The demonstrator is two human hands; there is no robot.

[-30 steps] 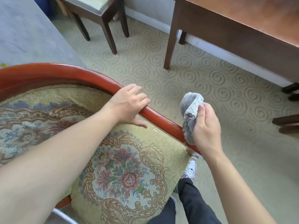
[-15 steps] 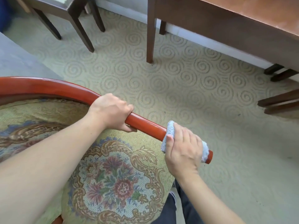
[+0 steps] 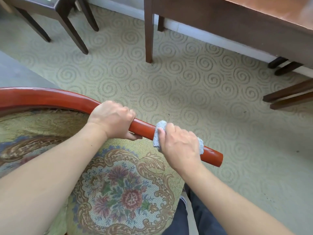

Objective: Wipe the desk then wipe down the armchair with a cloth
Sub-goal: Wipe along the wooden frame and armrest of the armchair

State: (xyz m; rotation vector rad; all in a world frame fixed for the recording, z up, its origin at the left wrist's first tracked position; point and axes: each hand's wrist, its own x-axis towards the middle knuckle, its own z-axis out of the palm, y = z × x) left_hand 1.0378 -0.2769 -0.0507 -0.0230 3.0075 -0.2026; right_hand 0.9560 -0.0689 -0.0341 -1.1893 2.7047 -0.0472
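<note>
cloth (image 3: 157,133) under right hand (image 3: 179,143), now nearer left hand (image 3: 112,120)

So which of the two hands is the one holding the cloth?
The right hand, with the grey-blue cloth wrapped around the red wooden armrest near its end. The left hand grips the bare rail farther up.
</note>
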